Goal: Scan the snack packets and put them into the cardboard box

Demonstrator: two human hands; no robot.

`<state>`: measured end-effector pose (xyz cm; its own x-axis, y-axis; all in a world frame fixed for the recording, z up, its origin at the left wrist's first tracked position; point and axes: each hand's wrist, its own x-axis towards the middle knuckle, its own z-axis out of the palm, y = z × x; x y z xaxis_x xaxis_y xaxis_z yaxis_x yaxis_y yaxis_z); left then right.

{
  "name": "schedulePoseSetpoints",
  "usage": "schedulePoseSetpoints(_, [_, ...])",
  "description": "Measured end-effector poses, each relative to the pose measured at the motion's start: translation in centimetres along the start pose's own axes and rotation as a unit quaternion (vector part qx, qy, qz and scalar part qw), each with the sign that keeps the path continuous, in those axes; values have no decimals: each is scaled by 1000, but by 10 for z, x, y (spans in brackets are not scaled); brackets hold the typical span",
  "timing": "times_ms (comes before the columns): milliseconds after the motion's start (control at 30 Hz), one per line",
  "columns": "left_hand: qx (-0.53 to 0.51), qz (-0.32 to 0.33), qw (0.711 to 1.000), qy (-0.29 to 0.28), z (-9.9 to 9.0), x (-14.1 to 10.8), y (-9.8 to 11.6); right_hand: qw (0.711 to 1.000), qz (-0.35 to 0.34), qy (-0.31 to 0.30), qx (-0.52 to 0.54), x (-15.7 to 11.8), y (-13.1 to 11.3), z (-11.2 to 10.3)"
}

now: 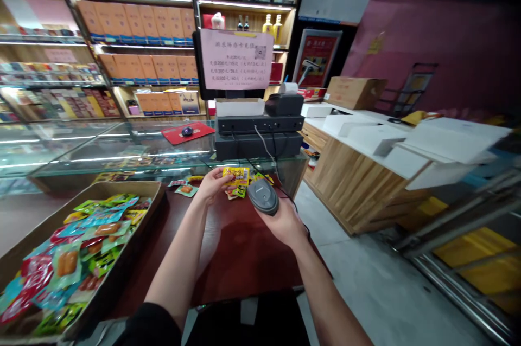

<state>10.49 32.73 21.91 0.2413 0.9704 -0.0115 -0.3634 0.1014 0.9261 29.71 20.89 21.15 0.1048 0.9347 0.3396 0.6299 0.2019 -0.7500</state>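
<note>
Between the thumb and fingers of my left hand (213, 185) is a small yellow snack packet (236, 176), raised above the dark red table (236, 248). My right hand (288, 222) grips a grey barcode scanner (262, 197), its head close to the packet's right side. Beneath and behind the packet lie several other snack packets, among them a green one (236, 192) and a pale one with a brown sausage-like piece (186, 190). On the left stands an open cardboard box (159, 188) full of colourful snack packets (67, 264).
Behind the table runs a glass counter (122, 142) with a red mouse pad (191, 132) and a cash register unit (258, 137). A pink paper sign (237, 59) covers the monitor. White boxes top a wooden counter (358, 188) at right. Shelves of boxed goods (142, 23) line the back.
</note>
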Motion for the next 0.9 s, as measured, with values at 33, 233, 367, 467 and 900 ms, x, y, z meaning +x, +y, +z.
schedulePoseSetpoints(33, [0, 13, 1000, 12, -10, -5, 5, 1000, -9, -15, 16, 1, -3, 6])
schedulePoseSetpoints(233, [16, 133, 971, 199, -93, -63, 53, 993, -40, -86, 76, 11, -16, 50])
schedulePoseSetpoints(367, [-80, 281, 885, 362, -139, -107, 81, 990, -40, -106, 81, 16, -18, 62])
schedulePoseSetpoints(467, [-161, 307, 855, 385, -153, -123, 81, 990, -31, -109, 79, 19, -16, 64])
schedulePoseSetpoints(900, [-52, 176, 947, 262, -79, -55, 15, 999, -21, -35, 18, 21, -3, 18])
